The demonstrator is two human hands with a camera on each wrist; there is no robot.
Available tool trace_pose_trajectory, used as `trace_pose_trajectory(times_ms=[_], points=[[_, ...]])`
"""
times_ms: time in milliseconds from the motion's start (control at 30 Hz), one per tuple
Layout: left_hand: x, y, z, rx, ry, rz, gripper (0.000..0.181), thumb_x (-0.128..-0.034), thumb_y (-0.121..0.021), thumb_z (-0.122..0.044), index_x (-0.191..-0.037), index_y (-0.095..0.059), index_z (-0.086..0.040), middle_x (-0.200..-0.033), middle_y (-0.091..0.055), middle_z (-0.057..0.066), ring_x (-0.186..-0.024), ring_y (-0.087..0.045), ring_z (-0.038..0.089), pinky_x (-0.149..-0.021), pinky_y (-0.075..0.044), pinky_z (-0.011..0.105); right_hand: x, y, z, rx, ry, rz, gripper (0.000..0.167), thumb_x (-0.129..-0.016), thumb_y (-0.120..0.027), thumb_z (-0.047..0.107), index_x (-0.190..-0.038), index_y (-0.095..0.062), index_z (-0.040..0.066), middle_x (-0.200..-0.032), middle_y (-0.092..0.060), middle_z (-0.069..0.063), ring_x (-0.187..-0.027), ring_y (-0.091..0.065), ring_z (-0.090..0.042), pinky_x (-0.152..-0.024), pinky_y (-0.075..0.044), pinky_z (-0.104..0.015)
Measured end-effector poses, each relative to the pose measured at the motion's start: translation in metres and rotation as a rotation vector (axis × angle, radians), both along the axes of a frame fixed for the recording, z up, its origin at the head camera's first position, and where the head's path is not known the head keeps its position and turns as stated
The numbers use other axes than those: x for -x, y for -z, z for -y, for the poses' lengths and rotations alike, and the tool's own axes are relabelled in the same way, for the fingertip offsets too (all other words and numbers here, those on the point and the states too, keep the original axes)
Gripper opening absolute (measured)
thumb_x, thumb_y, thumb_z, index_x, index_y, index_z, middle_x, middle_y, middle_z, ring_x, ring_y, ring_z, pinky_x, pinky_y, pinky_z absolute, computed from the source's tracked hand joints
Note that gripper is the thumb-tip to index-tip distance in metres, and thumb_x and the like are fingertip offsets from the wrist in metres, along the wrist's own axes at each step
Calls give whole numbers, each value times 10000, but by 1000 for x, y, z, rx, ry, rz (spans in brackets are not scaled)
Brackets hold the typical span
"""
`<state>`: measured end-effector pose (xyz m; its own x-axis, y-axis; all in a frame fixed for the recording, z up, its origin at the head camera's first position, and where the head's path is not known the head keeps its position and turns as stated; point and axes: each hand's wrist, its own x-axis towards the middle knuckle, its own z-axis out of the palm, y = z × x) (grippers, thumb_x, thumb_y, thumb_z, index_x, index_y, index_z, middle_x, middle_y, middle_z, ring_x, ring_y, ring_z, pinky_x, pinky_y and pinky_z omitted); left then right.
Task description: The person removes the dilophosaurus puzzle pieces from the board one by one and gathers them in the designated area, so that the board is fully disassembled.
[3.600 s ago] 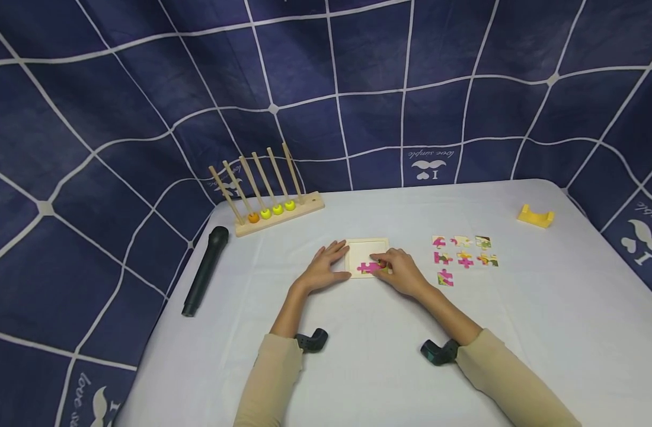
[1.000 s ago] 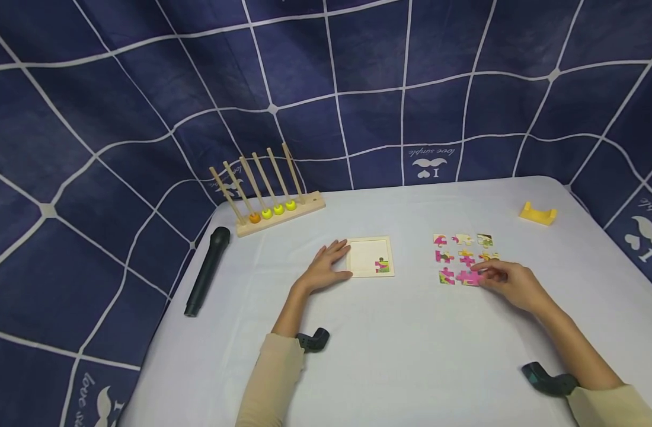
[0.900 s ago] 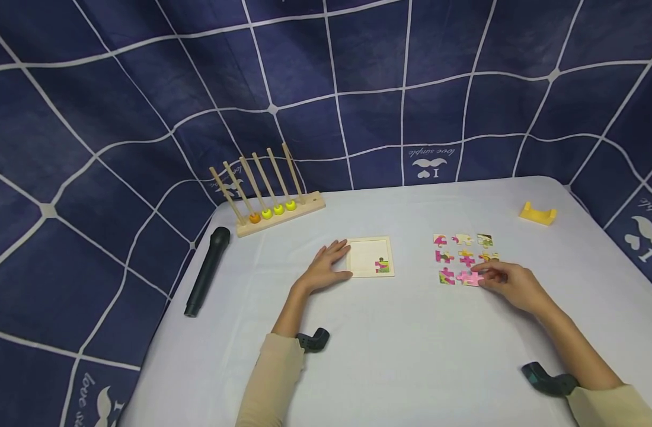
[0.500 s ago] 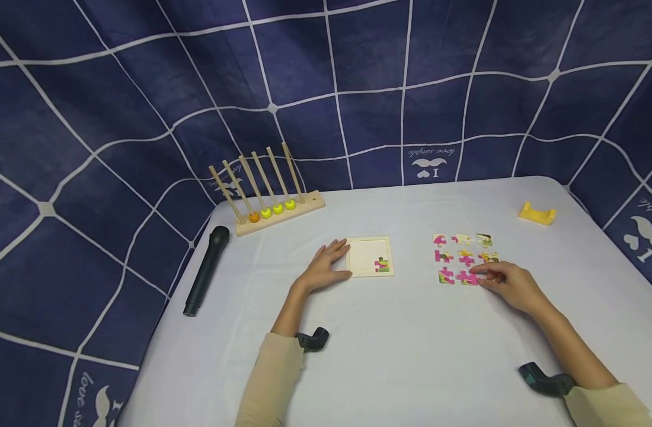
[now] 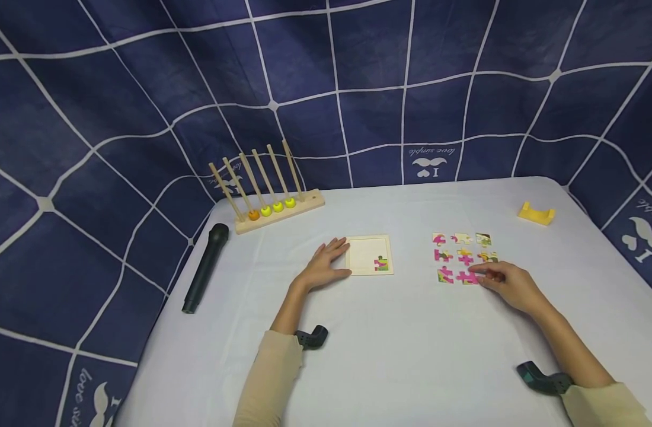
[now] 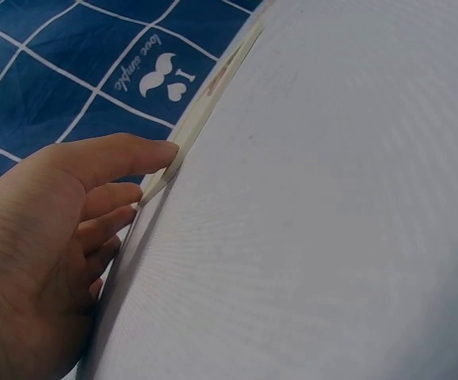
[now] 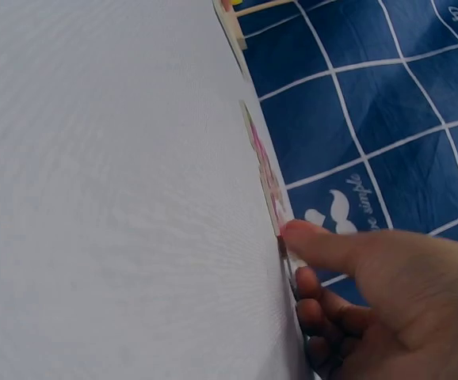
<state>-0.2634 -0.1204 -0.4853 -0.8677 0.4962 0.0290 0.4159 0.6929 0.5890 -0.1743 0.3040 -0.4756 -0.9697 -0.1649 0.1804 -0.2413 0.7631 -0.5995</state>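
Note:
In the head view my left hand rests at the left edge of a square wooden puzzle frame, fingers extended and thumb at its near corner. One green-and-pink puzzle piece lies in the frame's near right corner. To the right, my right hand pinches the right edge of a pink jigsaw piece between thumb and fingertips, low on the table. Several other loose pieces lie around it in rows. The left wrist view shows the thumb against the frame's edge; pieces appear edge-on in the right wrist view.
A wooden peg rack with orange and yellow beads stands at the back left. Nearer lies a dark rod with a rounded end. A small yellow holder sits at the far right, and a dark blue checked cloth hangs behind.
Since the oldest frame, my right hand has carried the pink piece out of the puzzle frame to the loose pieces at right. Over the last second both hands have stayed nearly still.

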Motion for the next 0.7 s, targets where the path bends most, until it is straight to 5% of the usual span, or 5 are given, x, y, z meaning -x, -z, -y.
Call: trace_pose_trajectory(times_ms=[233, 433, 700], points=[[0, -1, 0, 3, -2, -1, 723, -790, -683, -316, -1411, -383, -97, -1504, -246, 3, -1393, -117, 151, -1120, -12, 338, 2, -12, 14, 96, 27, -61, 234, -863, -641, 99, -1093, -668, 71, -795, -513, -40, -689, -412, -128, -519, -351, -217], [1, -1, 1, -2, -6, -3, 722, -790, -684, -314, -1410, -384, -98, -1503, -248, -2, -1392, -118, 147, -1119, -9, 334, 17, -15, 50, 128, -18, -159, 196, -850, -654, 73, -1042, -686, 97, -782, -562, -19, -653, -434, -127, -458, -344, -210], [1, 2, 1, -4, 9, -9, 721, -791, -683, -313, -1408, -385, -89, -1502, -254, 7, -1392, -121, 157, -1121, -13, 344, 39, -17, 103, 235, -41, -301, 219, -830, -651, 19, -1031, -688, 96, -761, -586, 10, -659, -476, -112, -569, -372, -171]])
